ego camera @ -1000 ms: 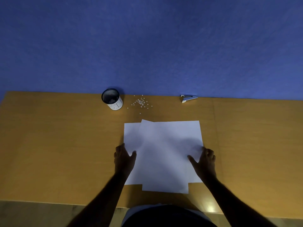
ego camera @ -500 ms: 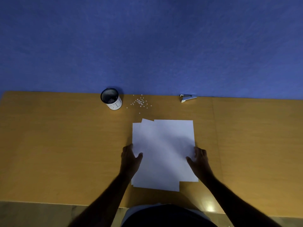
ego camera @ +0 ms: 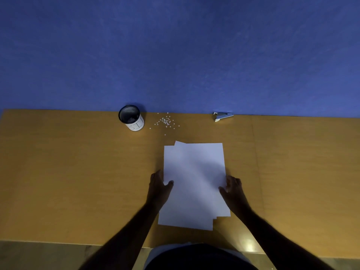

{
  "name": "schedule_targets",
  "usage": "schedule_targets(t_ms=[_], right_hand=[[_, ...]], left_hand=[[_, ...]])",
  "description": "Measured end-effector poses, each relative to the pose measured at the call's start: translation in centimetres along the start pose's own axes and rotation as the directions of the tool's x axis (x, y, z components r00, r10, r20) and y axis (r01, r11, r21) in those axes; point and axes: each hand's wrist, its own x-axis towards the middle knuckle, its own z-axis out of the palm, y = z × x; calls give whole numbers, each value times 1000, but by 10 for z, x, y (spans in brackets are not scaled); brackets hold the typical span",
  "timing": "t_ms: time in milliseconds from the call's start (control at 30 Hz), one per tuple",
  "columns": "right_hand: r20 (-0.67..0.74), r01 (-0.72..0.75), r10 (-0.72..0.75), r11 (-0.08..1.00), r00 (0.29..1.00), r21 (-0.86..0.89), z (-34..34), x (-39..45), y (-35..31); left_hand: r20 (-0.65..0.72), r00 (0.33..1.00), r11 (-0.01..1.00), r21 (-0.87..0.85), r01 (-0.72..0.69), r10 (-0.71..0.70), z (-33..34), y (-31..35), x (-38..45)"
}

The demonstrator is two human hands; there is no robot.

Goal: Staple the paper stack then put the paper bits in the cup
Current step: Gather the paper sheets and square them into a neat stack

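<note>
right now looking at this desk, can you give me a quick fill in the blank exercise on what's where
1. The paper bits lie scattered on the desk between the stapler and the ____.
2. The left hand and right hand press against the two long edges of the ____.
3. The cup stands ____ on the desk.
4. Behind the desk the wall is coloured ____.

Missing words: cup; paper stack; upright; blue
</note>
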Motion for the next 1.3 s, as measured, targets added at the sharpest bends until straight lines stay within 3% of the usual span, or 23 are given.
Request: schedule_targets(t_ms=[267,467,667,933,1100,1167,1300], right_hand=[[15,-7,5,997,1000,83,15,-5,-24],[41,26,-27,999,999,34,19,-8,-24],[55,48,-49,999,997,20,18,-9,-23],[64,26,-29,998,998,51,15,-5,-19],[16,-59,57,946,998,318,2,13,-5],[37,-43,29,864,999,501,-13,4,-27],[147,-39,-85,730,986,683,-43,-3,-61]], left_hand=[[17,1000,997,-77,20,-19,15,13,1],[40,998,981,-184,59,-52,9,15,8],[188,977,930,-333,155,-96,3,19,17],[209,975,967,-255,-20,75,4,27,6],[211,964,937,-341,-83,162,-15,35,2],[236,956,921,-383,-73,174,-27,38,2],[286,934,891,-448,-66,214,-51,52,-1]])
